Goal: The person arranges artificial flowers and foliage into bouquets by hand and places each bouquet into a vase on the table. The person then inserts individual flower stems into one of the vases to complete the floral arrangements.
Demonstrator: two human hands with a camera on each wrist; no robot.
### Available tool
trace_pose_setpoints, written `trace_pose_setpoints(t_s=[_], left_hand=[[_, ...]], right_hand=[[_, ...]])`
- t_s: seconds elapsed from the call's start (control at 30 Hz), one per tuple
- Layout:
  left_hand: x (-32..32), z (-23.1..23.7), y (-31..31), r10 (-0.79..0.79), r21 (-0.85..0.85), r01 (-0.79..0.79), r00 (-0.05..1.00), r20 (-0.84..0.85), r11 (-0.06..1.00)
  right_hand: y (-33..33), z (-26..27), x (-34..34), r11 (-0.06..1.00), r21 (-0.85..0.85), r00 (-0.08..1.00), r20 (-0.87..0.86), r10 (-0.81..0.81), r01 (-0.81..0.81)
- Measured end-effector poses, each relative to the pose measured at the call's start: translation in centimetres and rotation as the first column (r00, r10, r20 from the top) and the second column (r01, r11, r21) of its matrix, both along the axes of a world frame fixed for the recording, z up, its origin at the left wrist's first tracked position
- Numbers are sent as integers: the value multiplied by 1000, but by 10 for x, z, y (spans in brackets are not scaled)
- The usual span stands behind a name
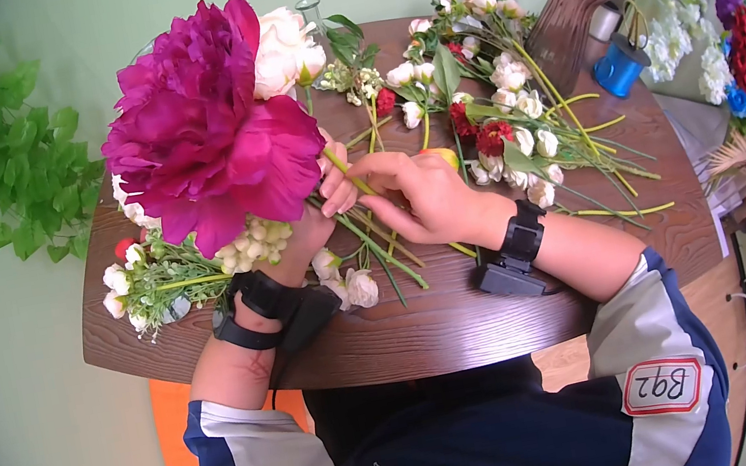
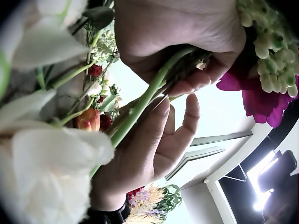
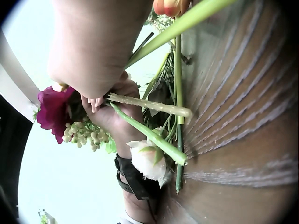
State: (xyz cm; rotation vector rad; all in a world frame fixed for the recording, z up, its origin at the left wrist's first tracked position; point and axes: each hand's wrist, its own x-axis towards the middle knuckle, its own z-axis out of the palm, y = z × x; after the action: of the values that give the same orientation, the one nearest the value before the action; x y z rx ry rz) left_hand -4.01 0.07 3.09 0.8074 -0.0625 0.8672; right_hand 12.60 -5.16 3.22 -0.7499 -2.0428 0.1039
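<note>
My left hand (image 1: pixel 338 189) grips a bunch of artificial flower stems (image 3: pixel 152 107), its fingers curled round them. Above that hand rise a large magenta peony (image 1: pixel 196 134), a white peony (image 1: pixel 283 51) and a cluster of pale green berries (image 1: pixel 253 244). The cut stem ends stick out below, angled toward the table. Close against the left fingers, my right hand (image 1: pixel 427 198) pinches a green stem (image 1: pixel 349 173) between thumb and fingers. In the left wrist view a thick green stem (image 2: pixel 145 102) runs between both hands. A white rose (image 3: pixel 148 161) hangs by the left wrist.
Loose white and red flowers (image 1: pixel 513 123) lie across the wooden table (image 1: pixel 432 342), stems pointing right. A yellow-orange tulip (image 1: pixel 445 157) lies behind the right hand. A purple glass vase (image 1: pixel 565 19) and blue ribbon spool (image 1: pixel 620 67) stand back right. Greenery (image 1: pixel 172 278) lies left.
</note>
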Motion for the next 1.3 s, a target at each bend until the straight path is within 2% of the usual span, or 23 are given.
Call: trace_pose_setpoints(t_s=[0.07,0.2,0.27,0.4,0.47,0.5,0.57,0.6,0.63,0.7,0.77,0.83,0.87,0.9,0.97,1.07,1.1,1.17,1.2,1.27,1.3], left_hand=[[1,9,-5,94,9,-94,993,-67,996],[0,6,-1,88,99,-80,994,-72,992],[3,6,-3,213,105,-200,967,-137,974],[4,5,1,183,163,-163,976,-119,973],[2,-1,6,124,155,-114,991,-55,981],[2,-2,7,124,155,-114,991,-55,981],[1,-2,8,141,116,-135,989,-42,984],[1,-1,8,143,121,-139,989,-27,983],[0,-1,9,148,123,-144,989,-26,982],[0,-1,10,156,97,-156,988,5,983],[0,1,8,150,96,-151,988,23,984],[0,2,9,141,96,-145,989,42,985],[0,1,10,133,100,-136,990,44,986],[-1,1,10,124,104,-129,991,46,986],[-2,3,10,121,98,-124,992,37,987],[-5,3,11,95,65,-99,993,64,993],[-5,3,12,72,40,-76,992,100,996],[-7,3,12,80,16,-82,991,105,996],[-7,4,11,87,-12,-86,990,112,996],[-7,12,6,114,-45,-111,990,77,993],[-6,16,3,138,-79,-135,990,41,988]], right_hand=[[-1,1,0,1000,6,1000,-7,-5,5],[-1,2,-1,1000,-22,1000,4,-9,9],[1,-1,-1,1000,-26,1000,9,-17,18],[4,0,1,1000,10,1000,17,-23,23],[4,7,1,992,123,999,47,20,-26],[4,11,3,992,123,999,47,20,-26],[2,20,8,996,83,998,64,28,-34],[-6,30,5,994,-106,999,-51,-16,11],[-5,33,5,994,-105,999,-51,-11,6],[-2,36,6,896,-435,996,1,-94,85],[2,33,9,875,-477,996,44,-74,86],[5,30,12,708,-706,993,90,82,6],[8,23,13,565,-811,984,-70,165,-152],[9,22,12,566,-810,983,-70,167,-154],[10,21,11,428,-842,940,-247,234,-328],[10,23,10,402,-843,932,-286,224,-356],[10,26,10,404,-842,931,-286,228,-358],[8,34,9,420,-884,978,-185,95,-208],[11,28,10,421,-882,978,-186,97,-210],[18,11,11,666,-676,924,-379,51,-314],[18,12,11,668,-674,924,-380,52,-315]])
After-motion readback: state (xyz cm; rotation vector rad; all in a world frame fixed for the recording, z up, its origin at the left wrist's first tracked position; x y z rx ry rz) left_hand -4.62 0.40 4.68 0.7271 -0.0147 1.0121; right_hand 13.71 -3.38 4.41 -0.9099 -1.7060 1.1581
